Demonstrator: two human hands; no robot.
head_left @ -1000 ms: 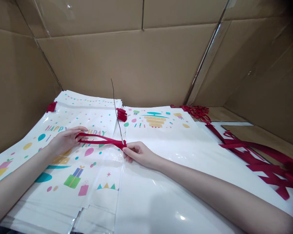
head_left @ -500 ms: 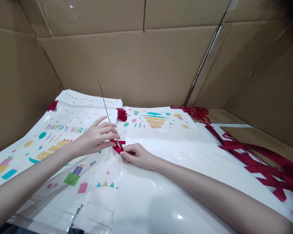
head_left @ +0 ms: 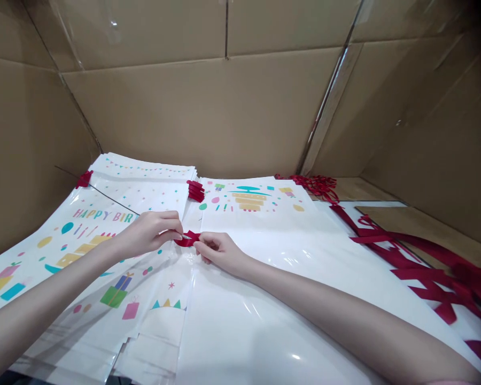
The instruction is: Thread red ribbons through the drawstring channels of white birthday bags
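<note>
Nearest the camera, both forearms reach in over glossy white sheets. The plain white stack (head_left: 264,326) lies near right of centre; the printed birthday bags (head_left: 104,267), with gift and balloon motifs and "HAPPY BIR" lettering, lie to the left, fanned over one another.

At mid distance the two hands meet at the seam between the stacks. The left hand (head_left: 150,232) is curled, its fingertips pinching the left end of a small folded red ribbon (head_left: 186,238). The right hand (head_left: 218,250) is likewise curled, thumb and forefinger pinching the ribbon's right end. The ribbon sits between the two hands, just above the bag surface, bunched short. A thin dark wire (head_left: 104,195) runs from the left hand's fingers away to the far left, low across the printed bags.

Further back, a folded red ribbon bundle (head_left: 195,190) rests at the far edge between the stacks, and another red piece (head_left: 84,178) lies at the far left corner. To the right, a heap of loose red ribbons (head_left: 425,262) spreads across the surface, with more tangled at the far side (head_left: 316,184).

Cardboard walls (head_left: 224,107) enclose the far, left and right sides.
</note>
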